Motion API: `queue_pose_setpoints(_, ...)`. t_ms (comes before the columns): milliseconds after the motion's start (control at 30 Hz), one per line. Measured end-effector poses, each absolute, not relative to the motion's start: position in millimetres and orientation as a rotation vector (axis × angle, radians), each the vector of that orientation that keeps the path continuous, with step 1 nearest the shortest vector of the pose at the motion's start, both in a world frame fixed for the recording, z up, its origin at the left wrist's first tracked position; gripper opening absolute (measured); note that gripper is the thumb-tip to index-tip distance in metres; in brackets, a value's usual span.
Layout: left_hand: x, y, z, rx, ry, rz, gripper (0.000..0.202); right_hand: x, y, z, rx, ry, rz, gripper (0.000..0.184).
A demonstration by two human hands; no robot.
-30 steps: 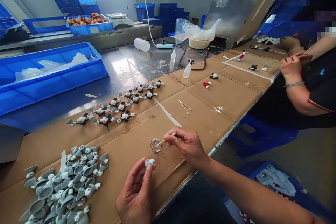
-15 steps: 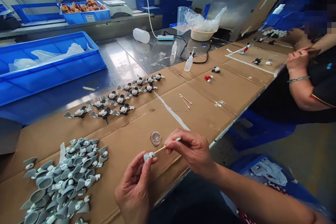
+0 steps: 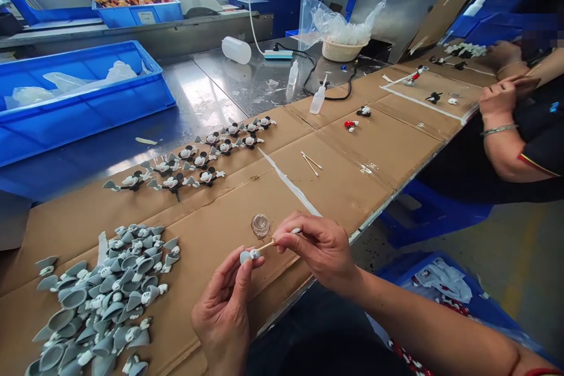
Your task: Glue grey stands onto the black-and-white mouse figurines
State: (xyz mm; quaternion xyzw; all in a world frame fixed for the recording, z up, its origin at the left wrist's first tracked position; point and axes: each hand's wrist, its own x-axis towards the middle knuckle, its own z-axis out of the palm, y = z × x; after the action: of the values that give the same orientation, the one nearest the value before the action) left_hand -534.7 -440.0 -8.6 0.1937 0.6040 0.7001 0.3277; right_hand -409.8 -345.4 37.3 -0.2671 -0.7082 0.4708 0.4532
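Note:
My left hand pinches a small grey-and-white toy hand piece between thumb and fingertips. My right hand is closed around a cotton swab, whose far end meets the white side of the piece. Just beyond my fingers sits a small clear round dish on the cardboard. A heap of similar grey cone pieces with white gloved hands lies to the left. Mouse figure tops with black ears stand in rows farther back.
Two loose swabs, a red-and-white part and a mouse head lie on the cardboard. Squeeze bottles stand behind. A blue crate is at left. At right, a co-worker's hands are over the same table.
The view has tilted and shifted slightly. My left fingers have turned the toy piece a little, while the swab stays against it. Both hands keep their grip.

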Motion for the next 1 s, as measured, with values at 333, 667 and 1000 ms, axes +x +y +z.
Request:
queue_pose_setpoints(333,-534.5,-442.1,-7.0,0.53,1.601,1.818,0.024,-411.0,-345.3,36.3,-0.646,-1.751,1.174,0.022)
queue_pose_setpoints(667,-536.0,-442.1,-9.6,0.569,1.587,1.802,0.023,-411.0,-344.3,37.0,-0.65,-1.826,1.104,0.02)
queue_pose_setpoints(1000,-535.3,-441.6,-8.1,0.601,1.589,1.833,0.022,-408.5,-341.1,47.9,-0.411,-2.101,0.794,0.01)
